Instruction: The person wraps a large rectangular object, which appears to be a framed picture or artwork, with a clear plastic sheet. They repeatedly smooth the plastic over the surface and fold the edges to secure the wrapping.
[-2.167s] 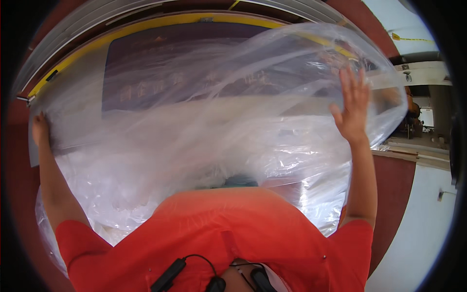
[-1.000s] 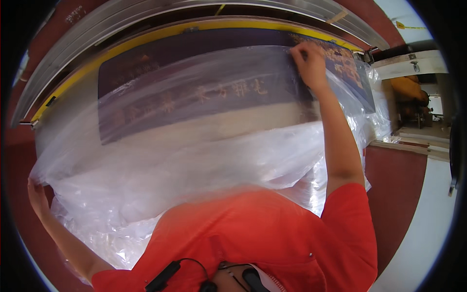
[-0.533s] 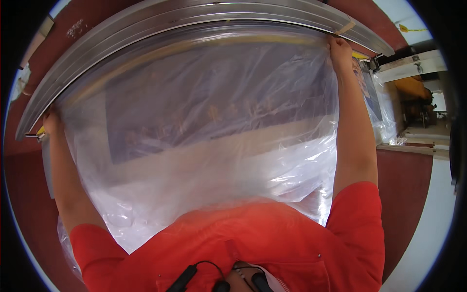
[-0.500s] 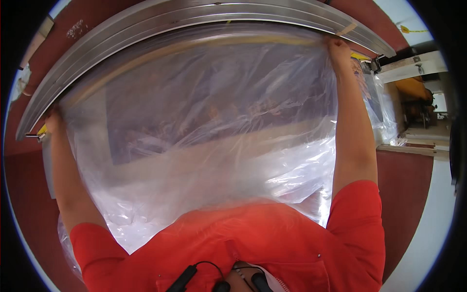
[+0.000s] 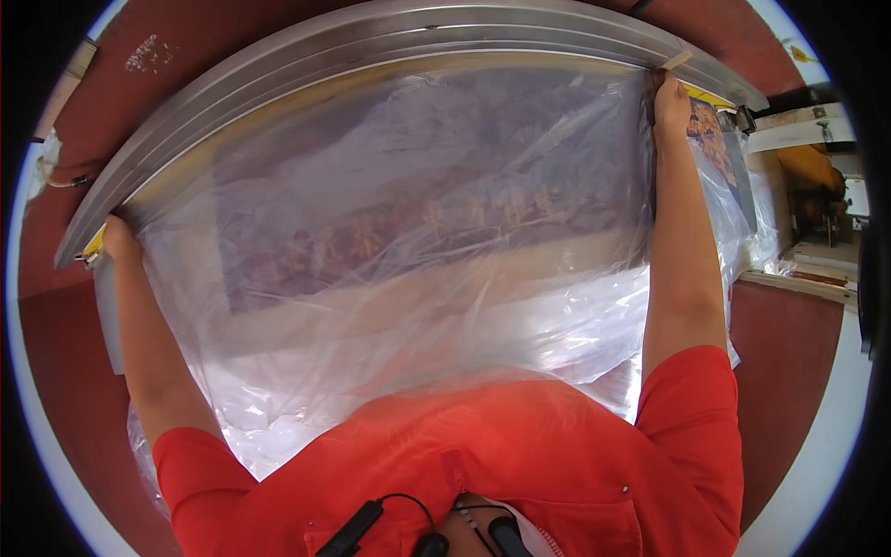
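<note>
A wide, clear plastic sheet [image 5: 436, 306] spreads over a dark printed panel [image 5: 445, 167] with a pale border. My left hand [image 5: 121, 239] is closed on the sheet's far left corner, by the end of a long silver metal bar [image 5: 306, 46]. At the far right corner, my right hand [image 5: 670, 102] grips the sheet just under the bar, with its fingertips partly hidden. Between the hands, the far edge of the plastic runs along the bar above a yellow strip [image 5: 371, 76]. The near part of the sheet drapes against my red shirt [image 5: 483, 446].
On the right, more plastic [image 5: 733, 204] and a patterned print [image 5: 710, 139] extend past my arm. Beyond stands a pale frame [image 5: 803, 130] with an opening. Reddish floor [image 5: 784, 362] shows at both sides. A piece of tape [image 5: 677, 60] sticks to the bar.
Both hands have shifted slightly within the view, and the sheet's far edge now lies closer along the bar. The print under the plastic shows more clearly. Both hands keep hold of the sheet.
</note>
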The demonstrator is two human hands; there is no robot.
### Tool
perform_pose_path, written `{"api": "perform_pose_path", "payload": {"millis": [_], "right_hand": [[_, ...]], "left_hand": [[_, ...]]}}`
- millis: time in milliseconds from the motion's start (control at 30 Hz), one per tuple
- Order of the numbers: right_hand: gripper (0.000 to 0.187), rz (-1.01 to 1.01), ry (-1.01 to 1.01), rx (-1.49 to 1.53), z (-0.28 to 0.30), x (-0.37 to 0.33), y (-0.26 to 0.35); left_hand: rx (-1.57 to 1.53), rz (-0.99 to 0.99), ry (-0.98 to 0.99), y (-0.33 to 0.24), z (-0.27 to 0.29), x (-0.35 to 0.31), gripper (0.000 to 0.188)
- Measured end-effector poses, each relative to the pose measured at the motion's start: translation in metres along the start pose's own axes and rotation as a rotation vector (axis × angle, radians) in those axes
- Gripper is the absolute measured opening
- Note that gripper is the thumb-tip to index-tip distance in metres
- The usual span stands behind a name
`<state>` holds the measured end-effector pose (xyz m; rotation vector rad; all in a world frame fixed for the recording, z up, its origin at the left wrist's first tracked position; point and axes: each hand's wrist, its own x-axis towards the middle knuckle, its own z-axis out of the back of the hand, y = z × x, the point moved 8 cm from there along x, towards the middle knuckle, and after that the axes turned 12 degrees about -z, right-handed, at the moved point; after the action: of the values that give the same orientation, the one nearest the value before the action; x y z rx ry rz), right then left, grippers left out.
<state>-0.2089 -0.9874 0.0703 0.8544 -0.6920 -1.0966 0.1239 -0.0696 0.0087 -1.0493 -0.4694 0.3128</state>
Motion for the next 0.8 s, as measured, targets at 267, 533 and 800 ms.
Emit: {"api": "perform_pose_path", "payload": {"millis": [267,533,800], "right_hand": [[0.045,-0.093,0.439,0.011,-0.015,-0.015,0.012],[0.029,0.005,0.802,-0.044,-0.048,-0.152,0.068],[0.016,0.075,1.011,0.157,-0.071,-0.227,0.076]], "left_hand": [[-0.367,0.094,0.109,-0.023,-0.021,-0.01,0.015],[0.888,-0.657,0.266,-0.027,0.109,0.051,0.017],[1.261,-1.261,0.758,-0.137,-0.004,-0.066,0.027]]}}
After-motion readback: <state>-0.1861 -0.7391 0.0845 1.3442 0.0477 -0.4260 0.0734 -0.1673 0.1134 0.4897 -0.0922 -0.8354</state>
